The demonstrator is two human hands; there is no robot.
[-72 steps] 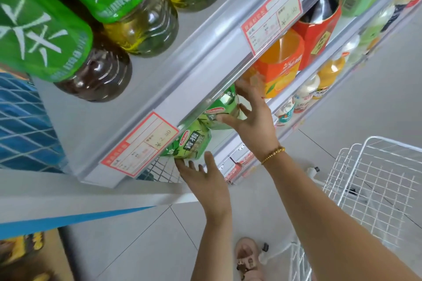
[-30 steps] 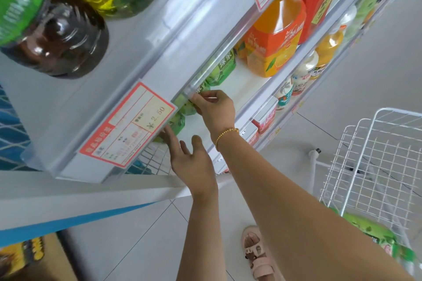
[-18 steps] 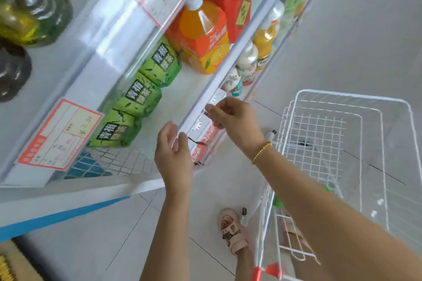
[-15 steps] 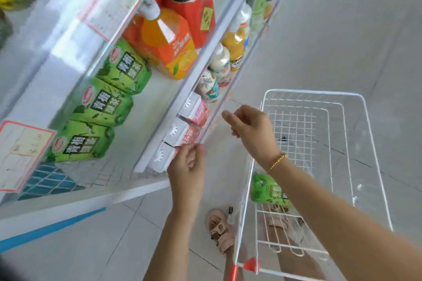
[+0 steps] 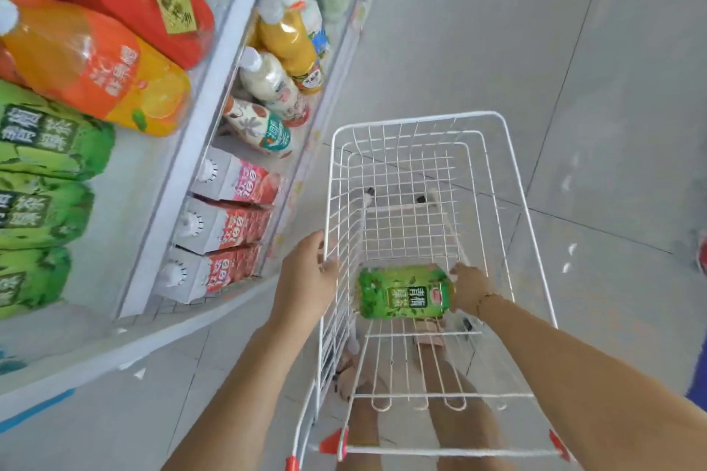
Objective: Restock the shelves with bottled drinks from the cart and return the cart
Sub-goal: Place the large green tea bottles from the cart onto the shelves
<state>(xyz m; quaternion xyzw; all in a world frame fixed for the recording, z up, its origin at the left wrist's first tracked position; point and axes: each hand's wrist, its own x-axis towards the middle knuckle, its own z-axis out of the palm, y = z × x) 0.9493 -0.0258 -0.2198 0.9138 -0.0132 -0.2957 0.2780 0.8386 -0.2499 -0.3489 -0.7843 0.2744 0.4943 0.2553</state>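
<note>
Green tea bottle [image 5: 401, 292] is lying on its side in the near part of the white wire cart [image 5: 417, 118], label facing up. The right hand [image 5: 468, 289] is gripping the bottle's right end, fingers curling over it. The left hand [image 5: 306, 275] is touching the cart's left rim, well apart from the right, with the bottle lying between them; whether it is clasping the wire cannot be told. The cart handle [image 5: 440, 451] is running across nearest the person. To the left, the shelf unit [image 5: 183, 172] is carrying matching green bottles [image 5: 49, 141], an orange juice bottle [image 5: 95, 69] and, one level down, white-and-red cartons [image 5: 225, 218]. Bare shelf surface is showing beside the green bottles. Open tiled floor [image 5: 574, 88] is extending ahead and to the right.
</note>
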